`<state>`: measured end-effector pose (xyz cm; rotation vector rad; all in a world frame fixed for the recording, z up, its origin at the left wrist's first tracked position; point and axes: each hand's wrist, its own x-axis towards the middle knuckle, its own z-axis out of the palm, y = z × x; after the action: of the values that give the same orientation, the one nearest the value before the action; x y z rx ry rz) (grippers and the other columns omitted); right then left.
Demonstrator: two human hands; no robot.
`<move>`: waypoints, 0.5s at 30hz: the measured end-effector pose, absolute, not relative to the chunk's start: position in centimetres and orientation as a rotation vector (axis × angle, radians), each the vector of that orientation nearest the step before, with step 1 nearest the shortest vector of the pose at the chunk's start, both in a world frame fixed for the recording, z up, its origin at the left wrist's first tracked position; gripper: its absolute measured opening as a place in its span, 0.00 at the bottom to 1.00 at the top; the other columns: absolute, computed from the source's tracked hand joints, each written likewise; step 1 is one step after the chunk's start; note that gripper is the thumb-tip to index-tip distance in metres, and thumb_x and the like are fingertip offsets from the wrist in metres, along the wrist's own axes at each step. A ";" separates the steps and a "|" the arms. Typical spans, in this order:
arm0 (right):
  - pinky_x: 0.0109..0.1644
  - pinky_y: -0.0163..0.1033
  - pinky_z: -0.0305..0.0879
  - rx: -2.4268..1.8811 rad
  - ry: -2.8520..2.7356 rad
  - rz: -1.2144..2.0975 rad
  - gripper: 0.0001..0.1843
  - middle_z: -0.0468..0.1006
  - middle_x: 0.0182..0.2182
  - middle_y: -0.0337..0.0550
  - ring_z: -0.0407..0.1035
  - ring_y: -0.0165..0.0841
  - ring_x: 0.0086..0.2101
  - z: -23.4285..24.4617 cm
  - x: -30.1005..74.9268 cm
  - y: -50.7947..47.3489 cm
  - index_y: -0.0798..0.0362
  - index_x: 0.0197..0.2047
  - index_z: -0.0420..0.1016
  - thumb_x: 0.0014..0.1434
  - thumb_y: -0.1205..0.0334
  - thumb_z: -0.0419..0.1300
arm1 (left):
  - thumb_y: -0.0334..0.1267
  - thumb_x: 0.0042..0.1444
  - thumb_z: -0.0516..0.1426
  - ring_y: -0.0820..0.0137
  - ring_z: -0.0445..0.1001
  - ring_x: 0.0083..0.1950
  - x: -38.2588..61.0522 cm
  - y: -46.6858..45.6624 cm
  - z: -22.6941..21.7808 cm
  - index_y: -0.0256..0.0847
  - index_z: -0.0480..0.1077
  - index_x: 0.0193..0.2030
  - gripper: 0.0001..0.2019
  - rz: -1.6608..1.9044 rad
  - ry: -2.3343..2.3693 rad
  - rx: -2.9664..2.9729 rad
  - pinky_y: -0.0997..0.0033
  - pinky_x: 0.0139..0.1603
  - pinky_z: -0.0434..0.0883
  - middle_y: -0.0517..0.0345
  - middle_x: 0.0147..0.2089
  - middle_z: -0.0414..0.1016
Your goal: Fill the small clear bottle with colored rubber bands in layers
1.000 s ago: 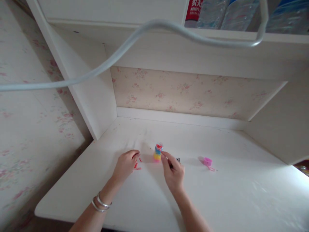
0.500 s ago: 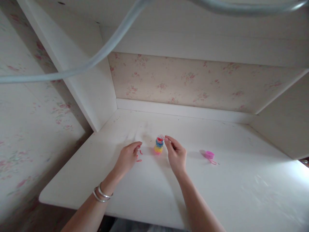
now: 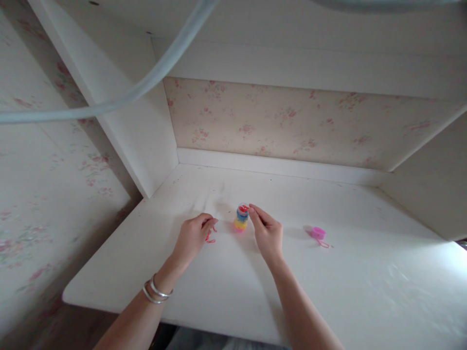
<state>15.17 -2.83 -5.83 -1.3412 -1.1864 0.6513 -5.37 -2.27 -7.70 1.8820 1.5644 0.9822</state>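
A small clear jar (image 3: 241,218) stands upright on the white desk, with pink, yellow and blue layers inside and red bits at its mouth. My right hand (image 3: 268,231) is at the jar's right rim, thumb and forefinger pinched together; red shows at the fingertips, but whether they grip the rim or a red bit is unclear. Left of the jar, my left hand (image 3: 193,236) hovers low, thumb and fingertips pressed together. Several thin red pieces (image 3: 210,240) lie just beside and below its fingertips. Anything inside that pinch is too small to make out.
A pink cap (image 3: 318,233) with a pink loop (image 3: 323,244) lies on the white desk (image 3: 346,291) to the right. Side panels and a shelf enclose the desk's back. A pale cable (image 3: 146,82) hangs across the upper left, close to the camera.
My left thumb and fingers have closed together above the red pieces. More red shows at the jar's mouth beside my right fingertips. The view has shifted slightly.
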 end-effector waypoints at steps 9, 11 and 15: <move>0.24 0.31 0.54 -1.275 -0.940 0.716 0.22 0.70 0.23 0.37 0.57 0.25 0.22 -6.7 15.4 -3.1 0.56 0.40 0.79 0.54 0.45 0.60 | 0.49 0.59 0.52 0.73 0.74 0.26 -5.1 -2.3 -7.3 0.42 0.76 0.38 0.16 1.045 1.550 1.824 0.79 0.20 0.66 0.60 0.28 0.77; 0.22 0.31 0.51 -1.253 -0.901 0.772 0.22 0.66 0.20 0.34 0.54 0.24 0.20 -6.8 15.4 -3.1 0.56 0.39 0.78 0.54 0.45 0.61 | 0.49 0.60 0.52 0.71 0.77 0.30 -5.1 -2.2 -7.3 0.41 0.75 0.43 0.17 1.068 1.542 1.773 0.77 0.22 0.69 0.59 0.30 0.79; 0.20 0.30 0.46 -1.228 -0.833 0.847 0.23 0.59 0.17 0.31 0.50 0.24 0.19 -6.7 15.3 -3.2 0.56 0.38 0.77 0.52 0.44 0.62 | 0.49 0.60 0.52 0.69 0.78 0.32 -4.6 -2.2 -6.7 0.39 0.70 0.48 0.18 1.157 1.448 1.621 0.74 0.27 0.73 0.53 0.39 0.80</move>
<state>15.33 -3.16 -6.70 -1.2279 -0.8326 0.8470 -4.61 -2.18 -6.69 1.6209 1.4483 1.1573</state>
